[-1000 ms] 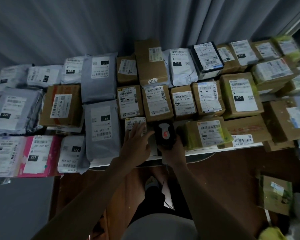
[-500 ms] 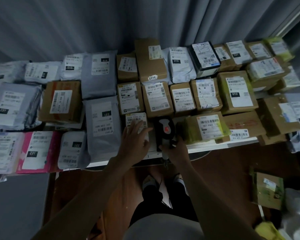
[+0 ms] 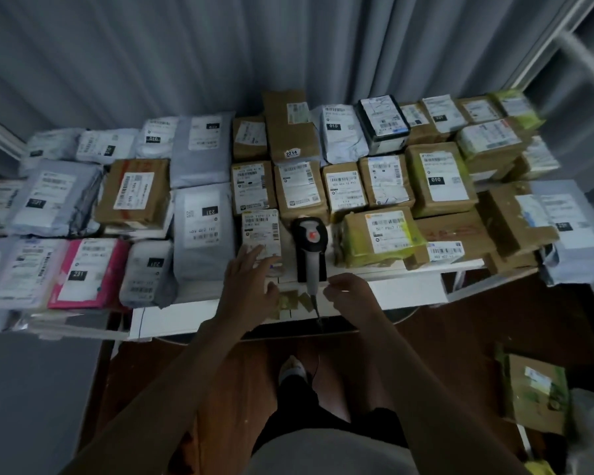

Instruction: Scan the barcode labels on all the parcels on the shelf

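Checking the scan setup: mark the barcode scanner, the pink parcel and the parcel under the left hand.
barcode scanner [image 3: 310, 234], head view, on its head.
pink parcel [image 3: 119, 255], head view, on its pink right edge.
small labelled parcel [image 3: 259, 228], head view, on its label.

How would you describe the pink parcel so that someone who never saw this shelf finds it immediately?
Look at the white shelf covered with parcels in front of the grey curtain, and go to its front row, far to the left. There lies a flat pink plastic mailer bag with a white label marked 231. Its neighbours are grey or white bags; it is the only pink one.
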